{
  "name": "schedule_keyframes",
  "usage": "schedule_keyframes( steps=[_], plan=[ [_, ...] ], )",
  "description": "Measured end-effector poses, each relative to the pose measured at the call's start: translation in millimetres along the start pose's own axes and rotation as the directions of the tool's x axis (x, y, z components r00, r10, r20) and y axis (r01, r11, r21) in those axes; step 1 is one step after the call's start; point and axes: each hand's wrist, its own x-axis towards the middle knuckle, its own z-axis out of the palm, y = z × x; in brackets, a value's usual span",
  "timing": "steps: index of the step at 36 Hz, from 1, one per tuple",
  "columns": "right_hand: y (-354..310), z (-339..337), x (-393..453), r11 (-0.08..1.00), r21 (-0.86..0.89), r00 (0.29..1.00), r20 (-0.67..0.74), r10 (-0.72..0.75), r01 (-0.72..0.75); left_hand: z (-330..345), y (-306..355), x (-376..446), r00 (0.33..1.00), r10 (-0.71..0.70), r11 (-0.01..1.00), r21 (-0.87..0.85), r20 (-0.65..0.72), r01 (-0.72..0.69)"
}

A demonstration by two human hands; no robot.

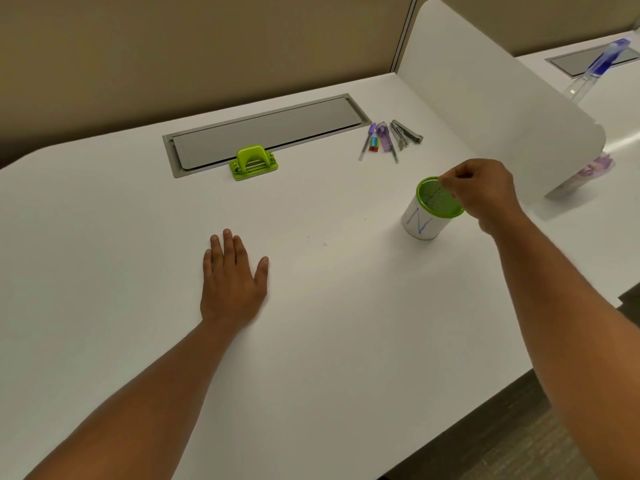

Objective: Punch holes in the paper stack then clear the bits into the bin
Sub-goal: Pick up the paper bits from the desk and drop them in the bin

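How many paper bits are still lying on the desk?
2 visible: one paper bit and a fainter bit just left of it, between the hands. Tinier ones may escape view.

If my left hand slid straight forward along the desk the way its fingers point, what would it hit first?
Probably the green hole punch. The left hand lies flat on the desk, fingers pointing toward the back and slightly right. The desk between them looks bare, though the line might pass just left of the punch.

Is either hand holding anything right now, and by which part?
The left hand lies flat on the white desk, holding nothing. The right hand has pinched fingers above the green-rimmed mesh cup; whether they pinch any bits cannot be told.
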Motion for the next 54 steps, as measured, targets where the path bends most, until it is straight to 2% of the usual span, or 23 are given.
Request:
schedule_keyframes(
  steps=[10, 14, 18, 21, 25, 31, 43, 48, 51, 54],
  plan=[
    [17, 7, 0, 0.949, -0.299, 0.977, -0.149, -0.151, 0.101, 1, 0, 1, 1.000, 0.003, 1.000, 0.014, -0.005, -0.003],
    [16, 9, 0, 0.910, -0.377, 0.962, -0.134, -0.239, 0.174, 1, 1, 0, 1.000, 0.000, 1.000, 0.012, -0.013, 0.000],
    [-1, 27, -13, 0.880, -0.321, 0.909, -0.108, -0.402, 0.351, 1, 1, 0, 1.000, -0.003, 1.000, 0.012, -0.012, 0.003],
    [-13, 62, -36, 0.862, -0.225, 0.888, 0.038, -0.459, 0.455, 1, 1, 0, 1.000, -0.002, 1.000, 0.008, -0.013, 0.002],
    [-12, 114, -61, 0.889, -0.161, 0.889, 0.248, -0.384, 0.429, 1, 1, 0, 1.000, -0.001, 1.000, -0.002, -0.012, 0.001],
    [2, 159, -77, 0.925, -0.177, 0.879, 0.413, -0.239, 0.335, 2, 0, 2, 1.000, 0.000, 1.000, 0.001, -0.017, 0.000],
    [6, 175, -81, 0.779, -0.347, 0.827, 0.430, -0.362, 0.522, 3, 0, 1, 1.000, -0.002, 1.000, -0.009, -0.012, 0.002],
    [-1, 178, -80, 0.799, -0.368, 0.848, 0.436, -0.303, 0.475, 3, -1, 1, 1.000, -0.001, 1.000, -0.009, -0.003, 0.001],
    [-8, 180, -77, 0.843, -0.314, 0.843, 0.468, -0.263, 0.437, 2, -1, 2, 1.000, 0.000, 1.000, -0.015, -0.001, 0.000],
    [-15, 183, -75, 0.853, -0.255, 0.823, 0.486, -0.294, 0.455, 2, -1, 2, 1.000, -0.001, 1.000, -0.001, -0.003, 0.001]
  ],
)
